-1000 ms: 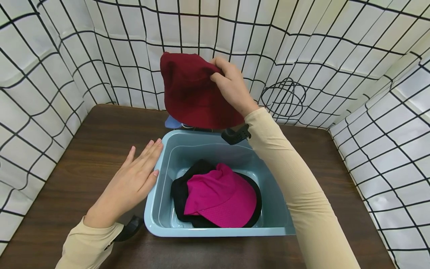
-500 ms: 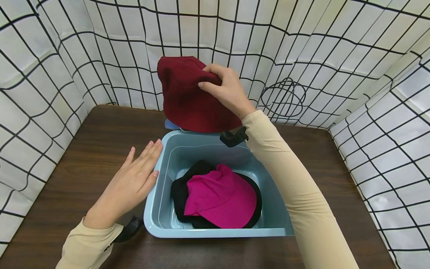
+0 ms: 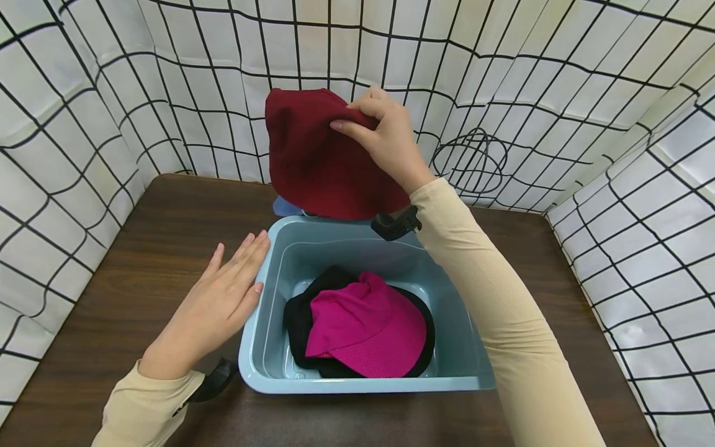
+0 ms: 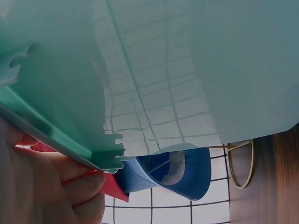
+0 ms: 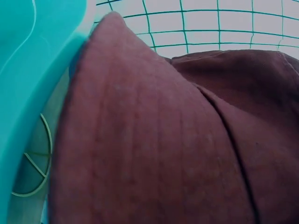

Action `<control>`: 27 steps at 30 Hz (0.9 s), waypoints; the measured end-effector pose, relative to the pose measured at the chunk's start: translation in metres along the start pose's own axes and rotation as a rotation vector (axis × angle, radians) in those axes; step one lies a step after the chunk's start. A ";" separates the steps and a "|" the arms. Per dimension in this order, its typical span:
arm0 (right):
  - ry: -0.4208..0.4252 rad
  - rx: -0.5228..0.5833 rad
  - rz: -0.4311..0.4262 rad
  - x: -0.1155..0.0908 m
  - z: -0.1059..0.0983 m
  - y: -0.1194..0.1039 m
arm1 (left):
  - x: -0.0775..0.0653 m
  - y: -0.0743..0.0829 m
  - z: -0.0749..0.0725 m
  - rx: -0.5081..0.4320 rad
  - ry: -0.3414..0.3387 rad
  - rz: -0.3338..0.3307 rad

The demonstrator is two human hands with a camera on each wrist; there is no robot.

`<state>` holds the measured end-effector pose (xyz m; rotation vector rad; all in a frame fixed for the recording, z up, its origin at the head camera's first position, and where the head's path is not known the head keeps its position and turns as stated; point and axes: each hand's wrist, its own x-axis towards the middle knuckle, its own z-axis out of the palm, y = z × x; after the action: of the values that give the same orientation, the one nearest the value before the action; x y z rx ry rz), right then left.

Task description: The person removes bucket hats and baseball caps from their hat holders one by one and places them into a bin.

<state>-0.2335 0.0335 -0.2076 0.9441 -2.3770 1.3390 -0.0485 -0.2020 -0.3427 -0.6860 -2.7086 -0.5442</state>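
My right hand (image 3: 391,136) pinches a dark red cap (image 3: 329,161) between thumb and fingers at its upper right. The cap hangs over the far rim of a light blue plastic basin (image 3: 313,386), and its stitched brim (image 5: 140,140) fills much of the right wrist view. My left hand (image 3: 215,304) rests against the basin's left rim with its fingers straight. Inside the basin lies a bright pink cap (image 3: 368,329) on top of a black hat (image 3: 304,316), which is partly covered.
Behind the basin is a blue cap (image 4: 191,179), mostly hidden by the red one in the head view. A thin wire stand (image 4: 240,163) shows near it. Wire balls (image 3: 472,161) stand at the back wall. Grid-patterned cloth walls (image 3: 195,74) surround the brown table (image 3: 167,242).
The red cap in my right hand dipped slightly toward the basin, then rose a little again; the fingers now sit farther in on it. My left hand stays on the rim.
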 end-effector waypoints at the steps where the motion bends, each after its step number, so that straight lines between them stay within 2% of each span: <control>1: 0.008 -0.003 -0.008 0.000 -0.002 -0.001 | 0.000 0.000 0.000 0.001 0.001 0.002; 9: 0.043 0.010 -0.020 -0.004 -0.023 -0.006 | 0.002 -0.001 -0.001 -0.001 0.001 0.004; 13: 0.073 0.082 0.011 -0.007 -0.032 -0.010 | 0.002 0.000 0.000 -0.003 -0.003 0.001; 20: 0.120 0.280 0.069 -0.012 -0.051 -0.014 | 0.001 0.000 -0.001 0.001 -0.006 -0.004; 23: 0.122 0.294 0.062 -0.017 -0.059 -0.015 | 0.001 0.000 -0.001 0.000 -0.006 -0.006; 27: 0.084 0.285 0.053 -0.027 -0.069 -0.016 | 0.001 0.000 -0.001 -0.005 -0.004 -0.002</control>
<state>-0.2095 0.0961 -0.1731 0.8800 -2.2020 1.7354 -0.0489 -0.2015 -0.3418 -0.6862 -2.7131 -0.5507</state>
